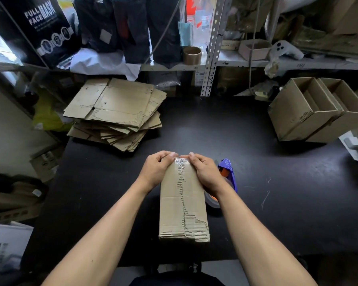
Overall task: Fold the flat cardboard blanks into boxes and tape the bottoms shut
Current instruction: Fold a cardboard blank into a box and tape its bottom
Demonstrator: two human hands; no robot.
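A folded cardboard box stands on the black table in front of me, its long seam facing up. Clear tape runs over the seam at the far end. My left hand grips the box's far left corner, thumb on top at the tape. My right hand grips the far right corner the same way, and both thumbs nearly meet. A purple tape dispenser lies just right of the box, partly hidden behind my right wrist. A stack of flat cardboard blanks lies at the far left of the table.
Two finished open boxes stand at the far right of the table. A metal shelf crosses the back, carrying black bags, a brown tape roll and a small open carton. Clutter and bags sit left of the table.
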